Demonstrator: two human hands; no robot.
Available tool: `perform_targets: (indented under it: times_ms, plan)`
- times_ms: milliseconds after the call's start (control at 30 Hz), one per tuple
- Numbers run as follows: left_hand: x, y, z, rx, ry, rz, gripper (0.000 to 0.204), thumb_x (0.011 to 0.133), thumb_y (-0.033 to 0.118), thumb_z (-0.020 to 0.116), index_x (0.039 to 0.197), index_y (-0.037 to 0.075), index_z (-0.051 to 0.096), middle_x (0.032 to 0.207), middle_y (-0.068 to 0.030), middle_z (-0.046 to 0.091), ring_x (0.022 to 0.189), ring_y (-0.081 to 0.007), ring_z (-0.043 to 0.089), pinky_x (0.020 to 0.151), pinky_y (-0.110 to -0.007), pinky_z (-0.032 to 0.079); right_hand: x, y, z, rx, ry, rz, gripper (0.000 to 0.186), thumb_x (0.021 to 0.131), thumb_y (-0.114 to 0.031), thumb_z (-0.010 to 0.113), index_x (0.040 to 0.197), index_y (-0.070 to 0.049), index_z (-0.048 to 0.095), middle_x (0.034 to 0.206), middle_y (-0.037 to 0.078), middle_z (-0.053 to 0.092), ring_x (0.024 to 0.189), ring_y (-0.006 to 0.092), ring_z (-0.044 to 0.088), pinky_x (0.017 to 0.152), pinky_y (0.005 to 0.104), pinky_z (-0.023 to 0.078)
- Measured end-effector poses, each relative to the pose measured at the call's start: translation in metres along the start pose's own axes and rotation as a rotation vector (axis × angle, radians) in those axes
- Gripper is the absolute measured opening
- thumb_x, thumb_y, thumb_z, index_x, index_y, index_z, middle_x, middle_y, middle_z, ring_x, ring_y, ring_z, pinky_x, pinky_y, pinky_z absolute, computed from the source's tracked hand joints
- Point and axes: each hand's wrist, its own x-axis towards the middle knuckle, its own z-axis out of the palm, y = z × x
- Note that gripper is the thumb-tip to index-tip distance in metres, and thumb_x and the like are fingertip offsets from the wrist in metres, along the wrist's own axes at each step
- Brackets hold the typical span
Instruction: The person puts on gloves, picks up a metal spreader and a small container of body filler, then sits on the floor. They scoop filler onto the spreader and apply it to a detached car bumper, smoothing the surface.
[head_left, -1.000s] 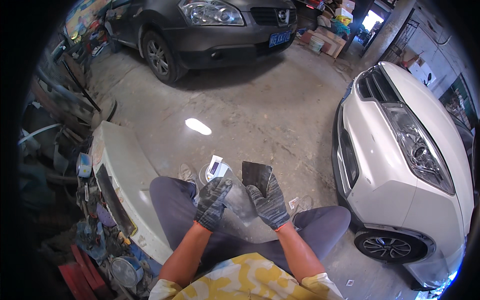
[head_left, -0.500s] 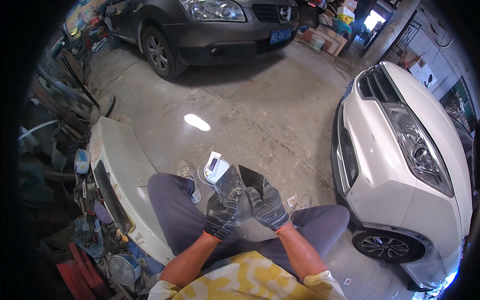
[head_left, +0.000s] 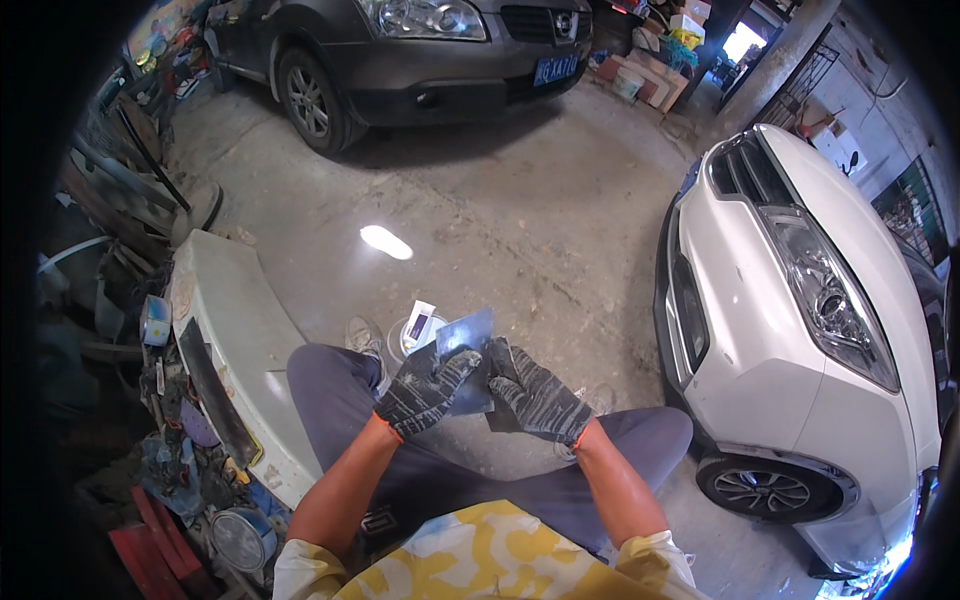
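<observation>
The left grip [head_left: 425, 390], a hand in a black-and-grey knit glove with an orange cuff, is closed around a thin flat plate [head_left: 470, 327], its thumb lying across the plate's face. The right grip [head_left: 540, 397], gloved the same way, is curled at the plate's right edge. A dark flat piece [head_left: 506, 421] shows just below it; whether the right fingers are closed on that piece, I cannot tell.

The plate is held tilted above the floor, between the person's spread knees. It is blue-grey, smooth and straight-edged, with a pale gleam near its middle and its top edge sloping up to the right. Its lower part emerges beneath the left glove.

Just beyond the left hand, a pale round tub [head_left: 396, 340] stands on the concrete floor [head_left: 480, 230], partly hidden by the hand and plate. A white packet [head_left: 419, 322] with a dark purple patch lies at its top; the tub's contents are hidden.

Well to the left, amid clutter, are a small blue-and-white can [head_left: 155, 320] and, nearer the person, a larger round tin [head_left: 243, 538] with blue sides. What they hold is not visible.
</observation>
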Motion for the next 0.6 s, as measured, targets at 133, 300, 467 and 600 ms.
perform_targets:
  times_ms: [133, 300, 467, 600]
  plan:
    - [-0.001, -0.003, 0.005, 0.104, -0.017, 0.056, 0.023, 0.09, 0.013, 0.058, 0.11, 0.001, 0.058, 0.096, -0.011, 0.064, 0.084, -0.0194, 0.061, 0.076, -0.033, 0.048, -0.003, -0.002, -0.004, -0.163, -0.089, -0.08, 0.048, 0.093, -0.025, 0.046, 0.135, -0.002, 0.038, 0.119, 0.026, 0.052, 0.102, 0.0396, 0.055, 0.085, 0.0404, 0.044]
    - [-0.006, -0.013, 0.006, 0.165, -0.124, 0.07, 0.023, 0.09, 0.013, 0.057, 0.109, 0.001, 0.059, 0.094, -0.0134, 0.066, 0.088, -0.0226, 0.063, 0.077, -0.034, 0.048, -0.01, 0.023, -0.001, -0.152, -0.339, -0.2, 0.047, 0.094, -0.017, 0.043, 0.138, -0.003, 0.037, 0.133, 0.017, 0.046, 0.113, 0.0327, 0.052, 0.097, 0.0357, 0.042]
    - [0.001, -0.008, -0.01, 0.781, -0.121, 0.244, 0.027, 0.089, 0.007, 0.054, 0.115, 0.001, 0.058, 0.106, -0.0132, 0.064, 0.098, -0.0297, 0.061, 0.086, -0.037, 0.048, -0.014, 0.033, 0.017, -1.716, 0.076, -0.674, 0.043, 0.095, -0.016, 0.042, 0.136, -0.006, 0.041, 0.136, 0.009, 0.044, 0.124, 0.0246, 0.045, 0.108, 0.0352, 0.033]
    - [-0.004, 0.004, 0.014, 0.565, -0.067, 0.384, 0.029, 0.09, 0.012, 0.054, 0.116, 0.0, 0.056, 0.112, -0.0157, 0.06, 0.099, -0.0307, 0.06, 0.081, -0.034, 0.049, -0.012, 0.025, 0.018, -2.382, 0.515, -0.736, 0.054, 0.095, -0.034, 0.043, 0.139, -0.003, 0.034, 0.138, 0.01, 0.042, 0.126, 0.0229, 0.041, 0.108, 0.0382, 0.029]
